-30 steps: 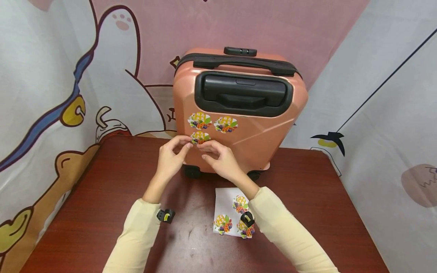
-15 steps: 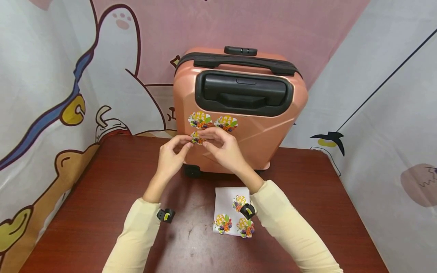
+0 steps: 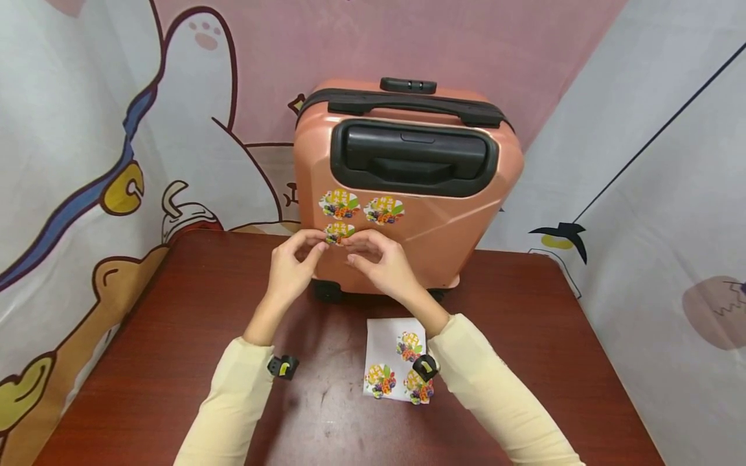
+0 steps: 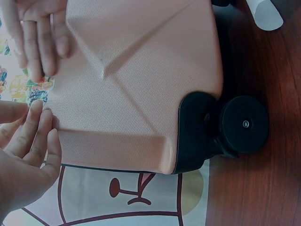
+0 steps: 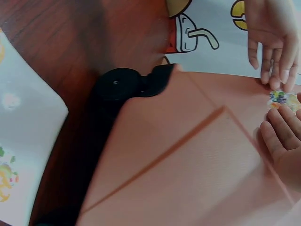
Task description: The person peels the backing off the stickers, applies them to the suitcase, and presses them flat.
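Observation:
A pink hard-shell suitcase stands upright on the table. Low on its left side, a fruit-print sticker lies against the shell, partly covered by fingers. My left hand touches its left edge, index finger and thumb close together. From the right, my right hand rests its extended fingertips on the sticker's right part. In the left wrist view, the sticker shows between both hands. Just above are two matching stickers, one on the left and one on the right.
On the brown table in front of the suitcase lies a white backing sheet bearing 3 more fruit stickers. A cartoon-print cloth hangs behind and at the sides. Black wheels jut from the suitcase's bottom.
My right hand rose over the sticker, hiding more of it, then came back down to its lower right side. My left hand stayed at the left edge.

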Action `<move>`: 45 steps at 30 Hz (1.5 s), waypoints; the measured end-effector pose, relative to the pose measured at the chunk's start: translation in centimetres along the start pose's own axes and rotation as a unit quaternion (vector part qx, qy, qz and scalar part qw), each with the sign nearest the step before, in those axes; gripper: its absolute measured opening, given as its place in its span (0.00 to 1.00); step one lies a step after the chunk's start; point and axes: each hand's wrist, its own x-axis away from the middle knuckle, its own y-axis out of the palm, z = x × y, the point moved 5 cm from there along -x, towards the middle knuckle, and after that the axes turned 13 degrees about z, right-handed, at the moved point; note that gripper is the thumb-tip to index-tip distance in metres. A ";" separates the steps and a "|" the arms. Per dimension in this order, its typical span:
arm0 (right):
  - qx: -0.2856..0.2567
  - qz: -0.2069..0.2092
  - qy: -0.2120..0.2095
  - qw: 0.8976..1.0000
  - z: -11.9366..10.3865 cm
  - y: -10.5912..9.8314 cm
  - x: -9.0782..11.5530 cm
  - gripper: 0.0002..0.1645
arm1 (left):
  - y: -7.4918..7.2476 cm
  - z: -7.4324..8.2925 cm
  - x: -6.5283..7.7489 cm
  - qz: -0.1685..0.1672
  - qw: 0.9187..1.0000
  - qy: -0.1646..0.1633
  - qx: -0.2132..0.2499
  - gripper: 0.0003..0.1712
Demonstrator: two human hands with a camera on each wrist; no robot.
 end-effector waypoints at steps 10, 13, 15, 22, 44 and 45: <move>-0.015 0.033 -0.053 0.998 -1.5 -0.7 -1.2 0.14 | 0.0 0.1 -0.1 -0.001 1.000 0.001 0.001 0.08; -0.015 0.036 -0.051 0.998 -1.1 -0.7 -1.2 0.14 | -0.1 0.0 -0.1 0.000 1.000 -0.002 0.002 0.09; -0.007 0.038 -0.042 0.998 -0.8 -0.7 -0.9 0.14 | -0.1 0.0 -0.1 0.001 1.000 -0.003 0.002 0.08; -0.009 0.027 -0.004 1.000 -0.8 -0.7 0.5 0.14 | 0.0 -0.1 0.0 0.000 1.000 -0.004 0.004 0.08; 0.018 0.057 -0.017 0.998 -0.2 -1.6 -0.2 0.12 | 0.0 -0.3 0.1 -0.003 1.000 -0.011 0.003 0.08; 0.017 0.056 -0.015 0.998 -0.1 -1.6 -0.1 0.12 | 0.1 -0.4 0.1 -0.002 1.000 -0.011 0.002 0.09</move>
